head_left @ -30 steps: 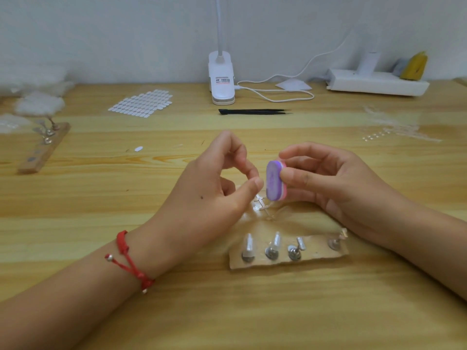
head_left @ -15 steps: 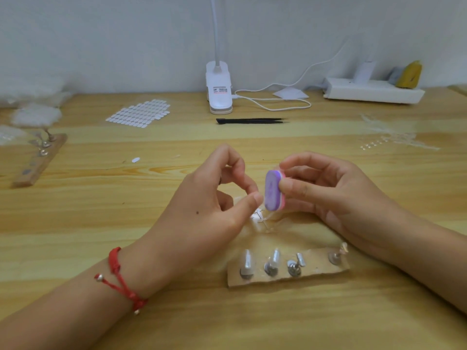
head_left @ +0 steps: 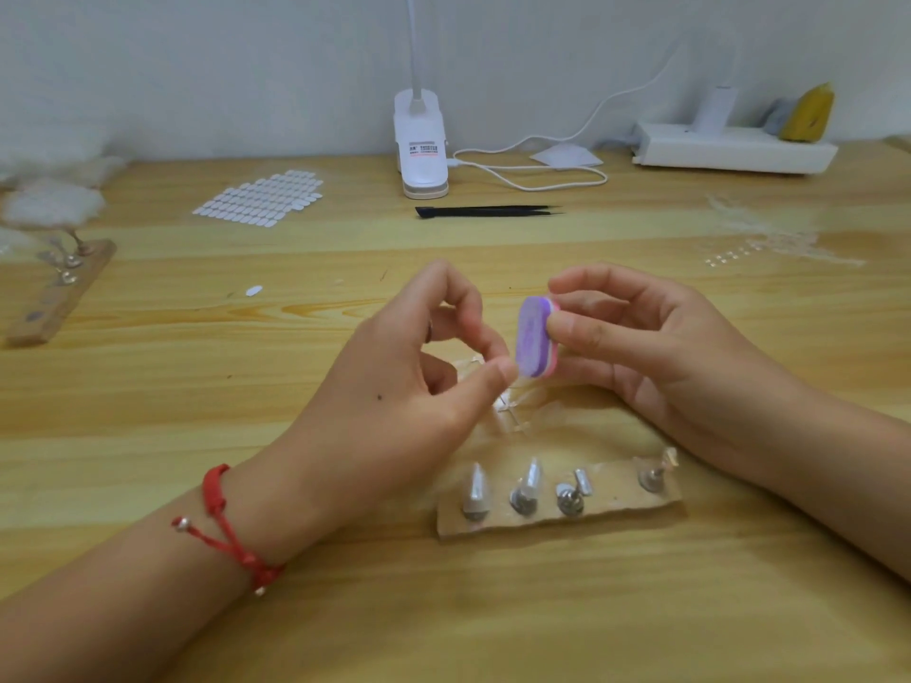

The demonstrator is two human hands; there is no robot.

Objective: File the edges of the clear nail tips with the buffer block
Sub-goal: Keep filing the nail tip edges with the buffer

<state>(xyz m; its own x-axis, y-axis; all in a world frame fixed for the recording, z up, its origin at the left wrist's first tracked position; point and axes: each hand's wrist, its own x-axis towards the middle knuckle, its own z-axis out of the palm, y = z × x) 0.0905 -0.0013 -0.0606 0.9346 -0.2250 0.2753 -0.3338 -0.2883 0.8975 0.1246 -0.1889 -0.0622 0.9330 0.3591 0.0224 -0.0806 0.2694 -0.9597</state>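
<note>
Standing on end in the air, the block (head_left: 535,337) turns its purple face toward the left hand (head_left: 389,406), with a pink layer behind. The right hand (head_left: 655,357) has it in a tight grip: the thumb is pressed on the near edge, the forefinger is curled over the top, and the other fingers are folded behind it. The left hand is just beside it, thumb and forefinger tips drawn together right at the block's lower end, the remaining fingers curled toward the palm. That grip is nearly closed, but I cannot tell whether a clear tip lies in it; anything there is too small and see-through to make out. A red bracelet (head_left: 224,527) circles the left wrist.

Below the two hands, a few clear nail tips (head_left: 512,414) lie on the counter (head_left: 493,623), faint against the wood. Nearer the person lies a cardboard strip (head_left: 616,505) carrying a row of four metal pegs (head_left: 523,500), several with pale tips on them.

Farther back, black tweezers (head_left: 488,211) lie crosswise in front of the lamp (head_left: 421,150), whose cable (head_left: 532,177) loops to the right. A power strip (head_left: 734,152) sits by the wall at the right. A sticker sheet (head_left: 261,199) lies left of the lamp, with one loose oval (head_left: 254,290) nearer. At the far left a wooden strip (head_left: 59,293) holds more pegs, with white fluff (head_left: 49,202) behind it.
</note>
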